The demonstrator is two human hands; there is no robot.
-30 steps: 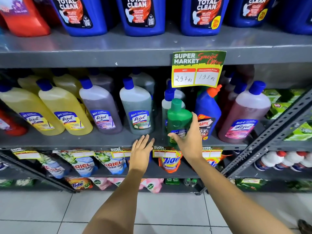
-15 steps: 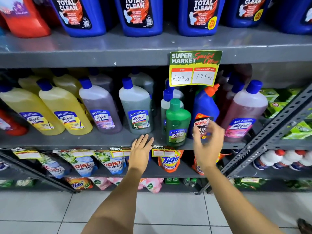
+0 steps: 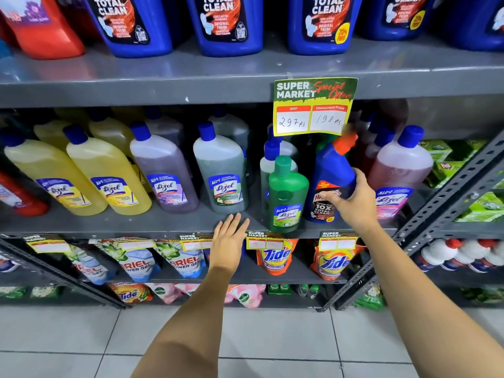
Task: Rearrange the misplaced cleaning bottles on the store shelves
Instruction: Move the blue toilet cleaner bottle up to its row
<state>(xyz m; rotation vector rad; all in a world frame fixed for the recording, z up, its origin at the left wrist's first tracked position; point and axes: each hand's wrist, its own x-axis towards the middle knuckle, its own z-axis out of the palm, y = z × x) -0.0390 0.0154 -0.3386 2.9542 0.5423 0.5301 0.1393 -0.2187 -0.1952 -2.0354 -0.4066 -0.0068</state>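
Note:
A blue Harpic bottle with an orange cap stands on the middle shelf, among Lizol bottles. My right hand wraps around its body, thumb across the label. Just left of it a small green Lizol bottle stands upright at the shelf's front edge. My left hand rests flat on that edge with fingers spread, holding nothing. Further left stand a grey-green Lizol bottle, a purple one and two yellow ones. A pink Lizol bottle stands right of the Harpic.
A yellow-green price card hangs from the top shelf just above the Harpic's cap. Large blue Total Clean bottles line the top shelf. Ariel and Tide pouches fill the shelf below. A slotted metal upright slants at the right. Tiled floor lies beneath.
My right hand let go of the small green Lizol bottle, moved right and closed around the blue Harpic bottle. My left hand stayed on the shelf edge.

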